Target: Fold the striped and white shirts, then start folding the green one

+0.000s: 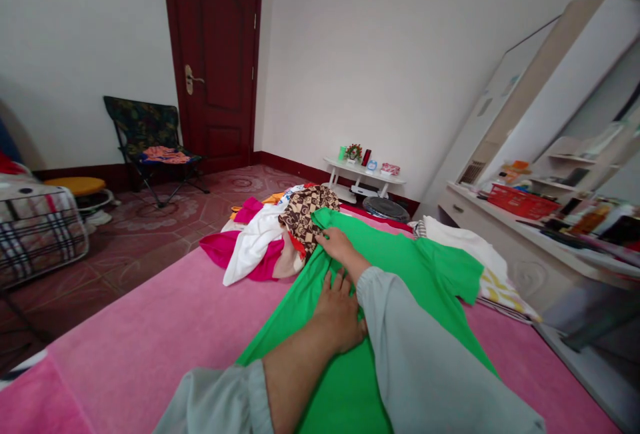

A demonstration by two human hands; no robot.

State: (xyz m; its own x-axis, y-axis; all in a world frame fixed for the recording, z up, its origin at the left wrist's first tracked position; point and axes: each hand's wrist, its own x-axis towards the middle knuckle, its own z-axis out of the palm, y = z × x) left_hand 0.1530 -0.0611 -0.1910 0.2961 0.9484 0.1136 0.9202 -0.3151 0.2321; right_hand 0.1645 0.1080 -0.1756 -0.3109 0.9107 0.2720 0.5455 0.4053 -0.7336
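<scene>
A green short-sleeved T-shirt (400, 254) lies spread over the pink bed cover, one sleeve stretched toward the right. My left hand (337, 314) rests flat on the shirt with its fingers out, pressing the cloth. Just beyond it, my right hand (339, 246) reaches across to the shirt's left sleeve side, fingertips closed on the green fabric at its edge. Against that edge lies a heap of clothes, with a brown patterned garment (311, 211) on top and a white garment (255, 237) and magenta cloth (214, 247) beside it.
Folded clothes (463, 244) lie on the bed's right side, near a white dresser (500, 221) with a red basket (523, 202). A low white stand (363, 169) holds small items by the wall. A folding chair (145, 127) stands by the door (220, 54).
</scene>
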